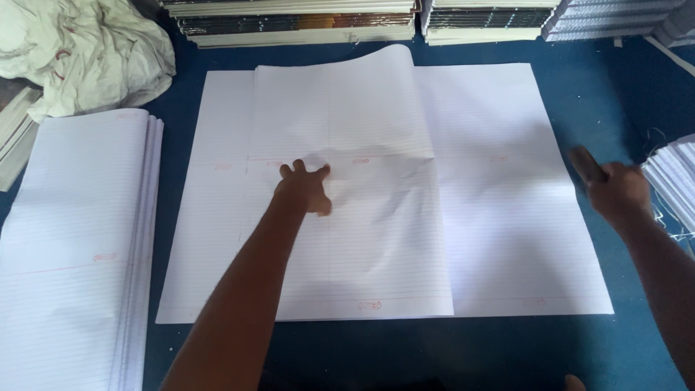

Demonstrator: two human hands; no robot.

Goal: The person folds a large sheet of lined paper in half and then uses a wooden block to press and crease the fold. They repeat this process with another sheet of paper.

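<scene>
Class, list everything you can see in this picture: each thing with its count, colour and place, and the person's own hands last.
Large ruled paper sheets: several overlapping, white with red marks, centre of the table, the top one folded over.
Stack of folded ruled sheets: one, white, left.
Crumpled cloth: one, off-white, top left.
Piles of bound books: several, pale edges, along the top.
Bundle of stitched paper: one, white, right edge.
Blue table surface: one, under everything.
Left hand: pressing flat on the folded sheet.
Right hand: by the sheets' right edge, holding a dark object I cannot identify.
</scene>
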